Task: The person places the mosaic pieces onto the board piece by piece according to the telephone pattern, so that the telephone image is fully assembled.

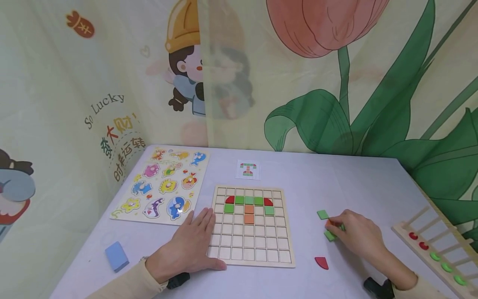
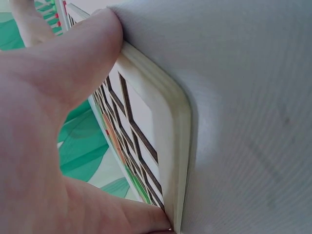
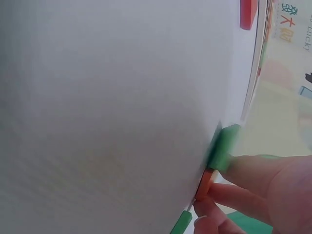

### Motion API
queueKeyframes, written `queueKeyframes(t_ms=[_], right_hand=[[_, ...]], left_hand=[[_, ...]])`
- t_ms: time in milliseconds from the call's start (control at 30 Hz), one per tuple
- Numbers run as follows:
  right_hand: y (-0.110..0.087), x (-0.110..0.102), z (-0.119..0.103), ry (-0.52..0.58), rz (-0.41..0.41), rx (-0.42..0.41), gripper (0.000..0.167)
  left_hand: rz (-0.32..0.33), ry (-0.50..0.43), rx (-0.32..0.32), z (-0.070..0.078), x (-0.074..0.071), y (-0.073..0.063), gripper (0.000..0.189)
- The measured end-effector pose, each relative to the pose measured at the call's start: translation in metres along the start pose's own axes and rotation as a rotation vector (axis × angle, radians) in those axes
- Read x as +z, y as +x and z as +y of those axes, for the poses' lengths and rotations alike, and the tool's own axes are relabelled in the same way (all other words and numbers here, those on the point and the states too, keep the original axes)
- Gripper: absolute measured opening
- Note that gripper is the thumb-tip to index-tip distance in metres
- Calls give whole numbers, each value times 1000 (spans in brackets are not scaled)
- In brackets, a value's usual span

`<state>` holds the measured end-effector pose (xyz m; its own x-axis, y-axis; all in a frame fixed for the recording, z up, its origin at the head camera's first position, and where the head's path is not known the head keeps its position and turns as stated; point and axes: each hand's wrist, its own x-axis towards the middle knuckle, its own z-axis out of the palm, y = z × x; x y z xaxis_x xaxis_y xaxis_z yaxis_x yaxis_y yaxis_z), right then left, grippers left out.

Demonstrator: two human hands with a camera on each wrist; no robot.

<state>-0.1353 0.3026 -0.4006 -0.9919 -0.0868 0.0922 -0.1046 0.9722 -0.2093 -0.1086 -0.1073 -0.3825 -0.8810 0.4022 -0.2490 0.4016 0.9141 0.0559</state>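
Note:
My left hand (image 1: 186, 245) rests at the near left corner of a wooden grid board (image 1: 289, 232), fingers straight along its left side and thumb at the near edge. Green, red and orange pieces, among them an orange square (image 1: 249, 219), form a T-like top on the grid. To the right of the board, my right hand (image 1: 358, 234) pinches an orange square tile (image 3: 205, 184) low over the table. Its thumb is right at a green tile (image 3: 225, 146). Another green tile (image 1: 323, 214) lies just beyond the fingertips, and a red quarter-round piece (image 1: 321, 263) lies nearer me.
A small pattern card (image 1: 248, 170) lies behind the board. Left of it is a sea-animal puzzle board (image 1: 160, 182), with a blue block (image 1: 117, 256) nearer me. On the right edge stands a wooden rack (image 1: 425, 253) with red and green beads.

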Motion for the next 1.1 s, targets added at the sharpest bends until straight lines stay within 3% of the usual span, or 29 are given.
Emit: queueKeyframes(t_ms=[233,433,633,1100], right_hand=[[-1,-2,-5,19,59,-33,33],[-1,-7,-31,43,98,-93,30],[-4,0,-66,78,134,-242,30],[12,26,-137,79,81,-573,20]], left_hand=[[6,-10,0,-1,-1,0,124],[2,-8,1,-1,-1,0,124],[1,-12,-1,-1,0,0,124],[-6,2,1,-1,0,-1,124]])
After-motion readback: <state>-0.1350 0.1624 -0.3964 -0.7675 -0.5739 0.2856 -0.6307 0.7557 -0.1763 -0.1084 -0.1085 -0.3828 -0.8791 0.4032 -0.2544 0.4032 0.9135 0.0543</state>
